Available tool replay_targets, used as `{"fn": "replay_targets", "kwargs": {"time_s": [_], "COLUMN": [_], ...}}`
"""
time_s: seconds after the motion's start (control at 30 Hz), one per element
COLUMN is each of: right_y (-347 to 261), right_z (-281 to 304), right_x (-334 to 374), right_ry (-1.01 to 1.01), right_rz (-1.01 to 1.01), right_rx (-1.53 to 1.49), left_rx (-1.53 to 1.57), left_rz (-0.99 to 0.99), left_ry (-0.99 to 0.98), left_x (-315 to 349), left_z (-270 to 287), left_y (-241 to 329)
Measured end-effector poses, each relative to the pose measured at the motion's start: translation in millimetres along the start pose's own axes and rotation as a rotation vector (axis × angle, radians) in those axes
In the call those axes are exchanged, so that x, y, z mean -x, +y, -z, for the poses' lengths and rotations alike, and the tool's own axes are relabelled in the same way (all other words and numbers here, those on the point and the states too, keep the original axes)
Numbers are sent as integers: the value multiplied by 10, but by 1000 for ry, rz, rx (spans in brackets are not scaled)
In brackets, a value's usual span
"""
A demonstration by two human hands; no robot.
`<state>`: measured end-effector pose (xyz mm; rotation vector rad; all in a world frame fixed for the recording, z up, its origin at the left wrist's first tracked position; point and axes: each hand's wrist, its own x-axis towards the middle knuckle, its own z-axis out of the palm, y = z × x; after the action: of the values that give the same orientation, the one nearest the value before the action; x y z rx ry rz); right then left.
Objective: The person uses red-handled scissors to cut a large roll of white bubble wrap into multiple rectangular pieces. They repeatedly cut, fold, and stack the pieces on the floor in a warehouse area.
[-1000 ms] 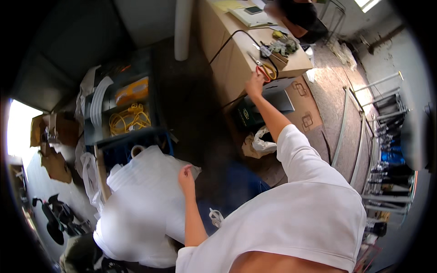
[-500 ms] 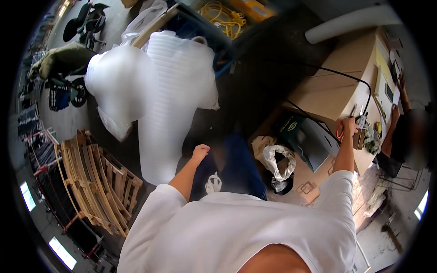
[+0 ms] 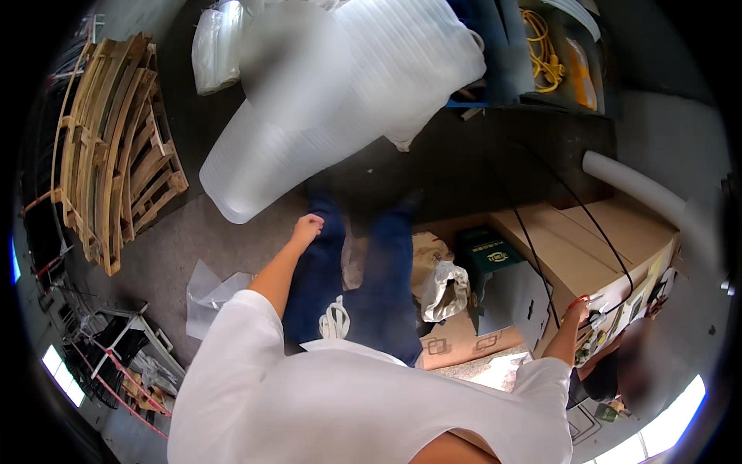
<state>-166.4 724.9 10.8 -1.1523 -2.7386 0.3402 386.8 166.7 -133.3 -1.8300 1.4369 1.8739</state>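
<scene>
My right hand (image 3: pixel 576 311) is at the right, over the edge of a work surface, closed around red-handled scissors (image 3: pixel 581 299); the blades are hard to make out. Loose small items lie close beside it. My left hand (image 3: pixel 309 226) hangs in front of my left thigh with its fingers curled, and nothing shows in it. Beyond it lies a large white foam roll (image 3: pixel 270 166). A bundle of white cord or strap (image 3: pixel 335 320) hangs at my waist.
Brown cardboard boxes (image 3: pixel 533 232) stand at the right, with a dark green box (image 3: pixel 488 251) and an open white bag (image 3: pixel 446 292) near my legs. Black cable or strap loops arch over them. Wooden pallets (image 3: pixel 108 147) lean at the left. Another person (image 3: pixel 610 371) is at the right.
My view has swung to the right, so the foam roll and pallets sit higher in it. The right hand keeps hold of the scissors; the left stays curled by my leg.
</scene>
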Motion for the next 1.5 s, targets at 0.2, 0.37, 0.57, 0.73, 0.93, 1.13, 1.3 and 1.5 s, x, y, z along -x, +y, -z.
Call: {"fn": "replay_targets", "kwargs": {"time_s": [0.2, 0.37, 0.57, 0.73, 0.93, 1.13, 1.3, 1.5], "right_y": [-539, -178, 412, 544, 456, 193, -314, -1562], "right_z": [-175, -1051, -1106, -1226, -1379, -1290, -1196, -1314], "right_x": [3220, 5552, 6586, 6686, 6745, 7220, 7980, 8615], "right_ry": [-706, -1503, -1768, -1657, -1533, -1641, -1724, -1600], "right_rz": [339, 158, 46, 63, 94, 35, 38, -234], "right_rx": [-683, -410, -119, 124, 110, -34, -269, -595], "left_rx": [277, 1170, 1758, 1833, 1675, 1782, 1721, 1586], "left_rz": [476, 626, 684, 630, 613, 555, 211, 115], "left_ry": [68, 151, 272, 192, 432, 521, 161, 296], "left_x": [-97, -930, -2264, -3486, -4065, -3704, -2157, -1010], "left_z": [578, 983, 1549, 2106, 2181, 2226, 2266, 2417], "left_y": [-515, -1126, -1485, -1347, -1431, -1410, -293, 169]}}
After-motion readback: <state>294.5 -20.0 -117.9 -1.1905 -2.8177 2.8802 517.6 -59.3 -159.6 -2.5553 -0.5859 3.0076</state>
